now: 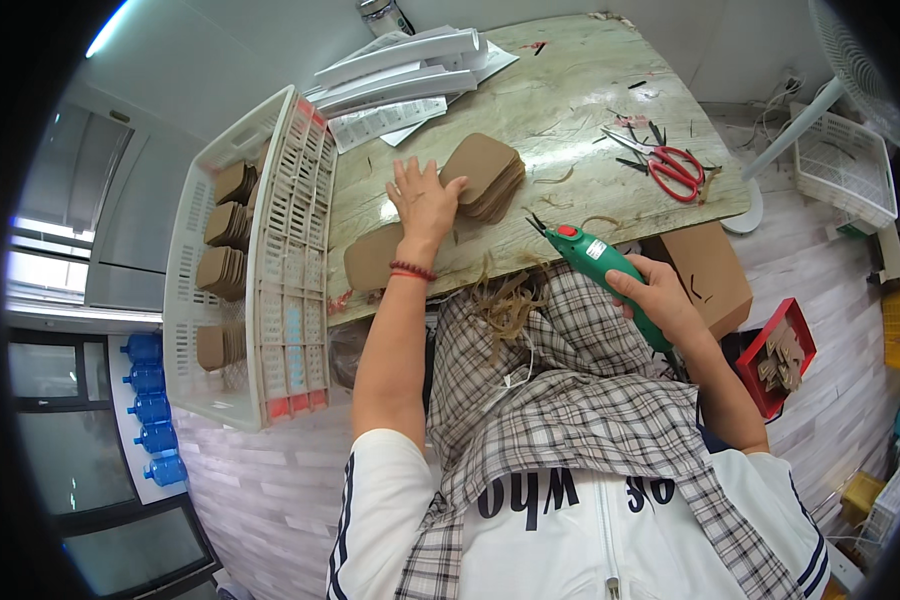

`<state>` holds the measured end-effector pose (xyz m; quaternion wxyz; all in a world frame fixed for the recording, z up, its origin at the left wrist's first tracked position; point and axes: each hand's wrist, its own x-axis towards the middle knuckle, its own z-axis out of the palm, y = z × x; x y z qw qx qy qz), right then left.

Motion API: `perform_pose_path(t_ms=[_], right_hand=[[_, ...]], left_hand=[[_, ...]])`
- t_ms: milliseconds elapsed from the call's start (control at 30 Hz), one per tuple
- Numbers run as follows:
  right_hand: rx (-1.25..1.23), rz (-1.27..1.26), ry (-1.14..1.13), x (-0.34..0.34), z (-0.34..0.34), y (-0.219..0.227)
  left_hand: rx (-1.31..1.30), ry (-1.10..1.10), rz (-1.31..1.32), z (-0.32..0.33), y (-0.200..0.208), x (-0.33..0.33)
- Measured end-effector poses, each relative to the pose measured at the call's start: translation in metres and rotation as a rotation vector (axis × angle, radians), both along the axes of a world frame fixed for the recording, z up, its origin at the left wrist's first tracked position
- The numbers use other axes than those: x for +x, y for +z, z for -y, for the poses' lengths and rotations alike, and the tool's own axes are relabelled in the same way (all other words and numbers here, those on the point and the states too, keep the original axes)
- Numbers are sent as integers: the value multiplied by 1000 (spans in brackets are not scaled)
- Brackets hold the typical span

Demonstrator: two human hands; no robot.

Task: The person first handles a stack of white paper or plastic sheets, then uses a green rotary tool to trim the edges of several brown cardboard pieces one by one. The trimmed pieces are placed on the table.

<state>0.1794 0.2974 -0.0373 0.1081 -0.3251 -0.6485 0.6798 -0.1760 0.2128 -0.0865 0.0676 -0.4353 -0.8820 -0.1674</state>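
Note:
My left hand (425, 197) lies flat with fingers spread on the table, its fingertips against a stack of brown shaped cardboard pieces (490, 175). A single brown cardboard piece (372, 257) lies just left of my wrist near the table's front edge. My right hand (658, 298) grips a green electric cutter (610, 270) with a red button and a dark tip that points toward the table edge. Brown cardboard strips (505, 300) are heaped on the plaid cloth over my lap.
A white plastic basket (270, 250) at the left holds several stacks of brown pieces. Red-handled scissors (670, 165) lie at the table's right. White folded sheets (400, 75) sit at the back. A red bin (780, 355) of scraps and a cardboard box (710, 270) stand at right.

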Motion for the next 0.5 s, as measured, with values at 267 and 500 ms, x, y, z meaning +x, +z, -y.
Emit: perform_pose_path(t_ms=[267,500], right_hand=[[39,-34,-61,2,-1,1],[-10,-51,-94,0,1,0]], left_hand=[[394,10,36,-8,2,22],[855,-78,860,-2,17,54]])
